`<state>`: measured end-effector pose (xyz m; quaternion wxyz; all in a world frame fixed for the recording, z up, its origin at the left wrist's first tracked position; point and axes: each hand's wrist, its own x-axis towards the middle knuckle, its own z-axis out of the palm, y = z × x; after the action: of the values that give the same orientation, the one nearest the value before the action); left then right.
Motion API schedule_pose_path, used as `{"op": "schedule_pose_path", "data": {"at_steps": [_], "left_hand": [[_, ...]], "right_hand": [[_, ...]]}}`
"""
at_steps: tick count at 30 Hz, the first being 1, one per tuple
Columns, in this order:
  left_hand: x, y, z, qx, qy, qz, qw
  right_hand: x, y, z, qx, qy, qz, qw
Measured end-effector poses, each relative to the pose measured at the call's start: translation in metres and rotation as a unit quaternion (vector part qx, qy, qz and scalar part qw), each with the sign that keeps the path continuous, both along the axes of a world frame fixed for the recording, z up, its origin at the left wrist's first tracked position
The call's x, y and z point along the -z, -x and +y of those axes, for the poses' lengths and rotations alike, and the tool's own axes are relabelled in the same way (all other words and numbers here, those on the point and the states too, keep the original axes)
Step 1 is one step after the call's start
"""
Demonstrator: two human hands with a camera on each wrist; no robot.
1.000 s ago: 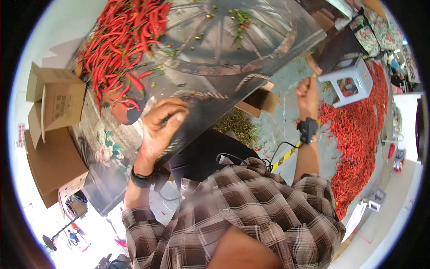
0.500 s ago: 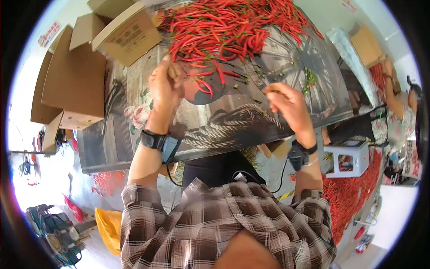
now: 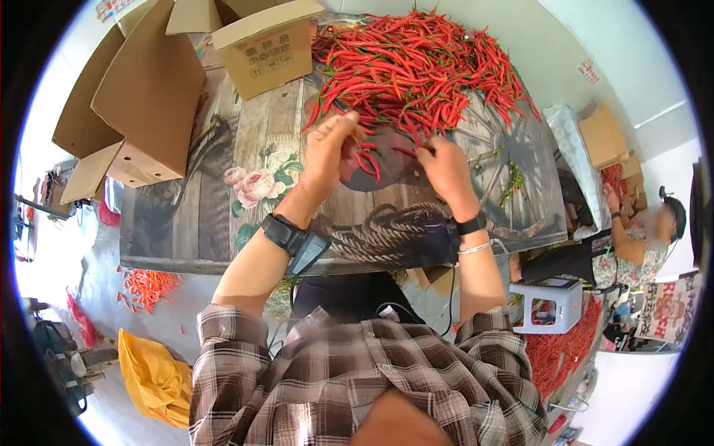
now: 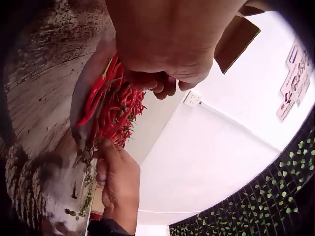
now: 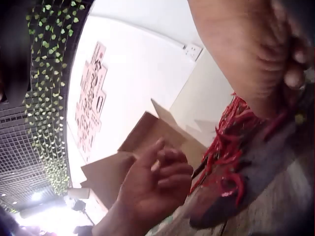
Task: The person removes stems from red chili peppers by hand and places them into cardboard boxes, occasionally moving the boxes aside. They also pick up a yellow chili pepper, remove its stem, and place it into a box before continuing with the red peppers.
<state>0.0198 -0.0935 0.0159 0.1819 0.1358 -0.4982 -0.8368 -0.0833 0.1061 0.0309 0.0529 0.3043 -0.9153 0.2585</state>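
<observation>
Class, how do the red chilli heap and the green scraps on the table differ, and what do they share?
Colour: the chilli heap is mostly bright red, the green scraps mostly green. Size: the chilli heap spreads wide, the green scraps form a small, scattered patch. Place: the chilli heap lies toward the tabletop's far edge, the green scraps closer to its near edge. Both lie on that printed tabletop.

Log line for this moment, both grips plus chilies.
left grip: fingers curled, over table | right grip: at one chili, hold unclear | chilies: piled on table
</observation>
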Motion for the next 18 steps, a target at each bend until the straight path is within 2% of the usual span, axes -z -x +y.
{"op": "schedule_pose_path", "data": {"at_steps": [1, 3, 5, 6, 8, 9, 13, 14, 16, 18], "left_hand": [[0.0, -0.002, 0.0, 0.06, -0.003, 0.034, 0.998], [-0.002, -0.004, 0.011, 0.078, 0.029, 0.041, 0.996], [-0.003, -0.004, 0.019, 0.137, 0.069, 0.049, 0.987], [-0.003, -0.005, 0.021, 0.137, 0.069, 0.049, 0.987], [-0.003, -0.005, 0.023, 0.153, 0.06, 0.06, 0.985], [0.002, -0.003, 0.023, 0.126, 0.025, 0.069, 0.989], [0.002, 0.0, 0.018, 0.046, -0.011, 0.017, 0.999], [0.004, 0.001, 0.016, 0.047, -0.011, 0.017, 0.999], [0.008, 0.002, 0.013, 0.114, -0.089, -0.007, 0.989], [0.008, 0.001, 0.015, 0.136, -0.125, 0.001, 0.983]], "right_hand": [[-0.008, -0.004, 0.0, 0.006, 0.04, -0.019, 0.999], [-0.022, -0.016, -0.002, 0.013, 0.077, -0.039, 0.996], [-0.022, -0.031, -0.014, -0.059, 0.122, -0.088, 0.987], [-0.022, -0.04, -0.021, -0.06, 0.122, -0.088, 0.987], [-0.023, -0.056, -0.033, -0.117, 0.212, -0.114, 0.964], [-0.028, -0.058, -0.032, -0.1, 0.131, -0.102, 0.981], [-0.027, -0.059, -0.036, -0.101, 0.147, -0.102, 0.979], [-0.024, -0.059, -0.037, -0.107, 0.173, -0.099, 0.974], [-0.022, -0.061, -0.039, -0.113, 0.199, -0.096, 0.969], [-0.023, -0.064, -0.041, -0.116, 0.223, -0.147, 0.957]]}}
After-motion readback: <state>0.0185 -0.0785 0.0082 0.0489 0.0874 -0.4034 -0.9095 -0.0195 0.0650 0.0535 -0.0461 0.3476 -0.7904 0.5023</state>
